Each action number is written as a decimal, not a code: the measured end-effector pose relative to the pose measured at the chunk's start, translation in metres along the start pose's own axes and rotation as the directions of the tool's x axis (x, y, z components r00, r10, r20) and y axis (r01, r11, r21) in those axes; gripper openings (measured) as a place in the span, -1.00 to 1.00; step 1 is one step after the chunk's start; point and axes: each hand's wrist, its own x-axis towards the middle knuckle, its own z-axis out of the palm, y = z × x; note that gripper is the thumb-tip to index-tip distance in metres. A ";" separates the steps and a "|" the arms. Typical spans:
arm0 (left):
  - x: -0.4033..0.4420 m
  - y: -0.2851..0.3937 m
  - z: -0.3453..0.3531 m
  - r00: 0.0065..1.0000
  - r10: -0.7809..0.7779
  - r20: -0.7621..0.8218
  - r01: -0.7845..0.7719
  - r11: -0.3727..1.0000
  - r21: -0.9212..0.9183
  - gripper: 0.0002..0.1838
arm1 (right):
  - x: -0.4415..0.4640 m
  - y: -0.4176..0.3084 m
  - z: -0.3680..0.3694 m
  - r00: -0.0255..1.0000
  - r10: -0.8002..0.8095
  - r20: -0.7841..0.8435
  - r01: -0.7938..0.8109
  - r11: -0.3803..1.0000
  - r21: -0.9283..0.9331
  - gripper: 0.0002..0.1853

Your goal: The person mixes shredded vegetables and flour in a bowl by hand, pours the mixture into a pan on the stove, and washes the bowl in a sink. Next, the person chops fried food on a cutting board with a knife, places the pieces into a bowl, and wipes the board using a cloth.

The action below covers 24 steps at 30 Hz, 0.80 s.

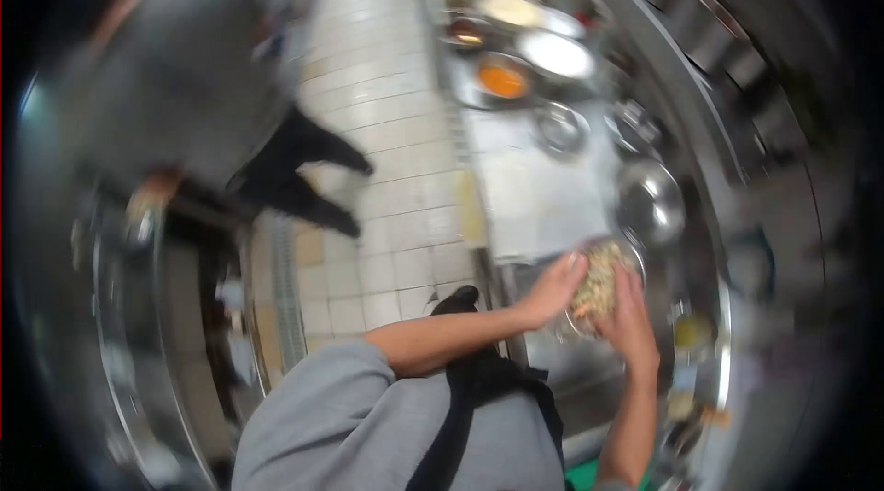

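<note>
Between my two hands is a heap of pale, chopped food mixture with green and orange bits. My left hand presses against its left side, thumb and fingers along the heap. On the other side my right hand cups it with the fingers pointing away from me. Around and beneath the mixture shows the rim of a round metal bowl on the steel counter. Blur hides whether the mixture is lifted off the bowl's bottom.
An upturned-looking shiny metal bowl sits just beyond. Farther along the counter stand a small metal bowl, a bowl of orange food and a white-filled bowl. A person in grey stands across the tiled aisle.
</note>
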 end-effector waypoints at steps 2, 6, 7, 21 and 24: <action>-0.027 0.005 -0.020 0.988 0.059 -0.140 -0.071 0.994 -0.086 -0.47 | 0.010 -0.016 0.003 0.981 -0.167 0.096 0.161 0.985 0.062 -0.11; -0.092 0.009 -0.063 0.952 0.087 -0.293 -0.103 0.994 -0.040 -0.45 | 0.021 -0.051 0.013 0.890 -0.356 0.284 0.329 0.934 0.141 -0.26; -0.113 0.010 -0.077 0.945 -0.001 -0.326 -0.033 0.995 -0.099 -0.49 | 0.022 -0.070 0.016 0.861 -0.400 0.314 0.355 0.915 0.191 -0.35; -0.205 0.048 -0.179 0.894 0.164 -0.418 -0.234 0.964 -0.123 -0.53 | 0.029 -0.215 0.114 0.713 -0.626 0.318 0.619 0.774 0.136 -0.53; -0.213 0.057 -0.234 0.862 0.205 -0.463 -0.241 0.970 -0.021 -0.48 | 0.042 -0.272 0.114 0.716 -0.621 0.319 0.599 0.781 0.175 -0.64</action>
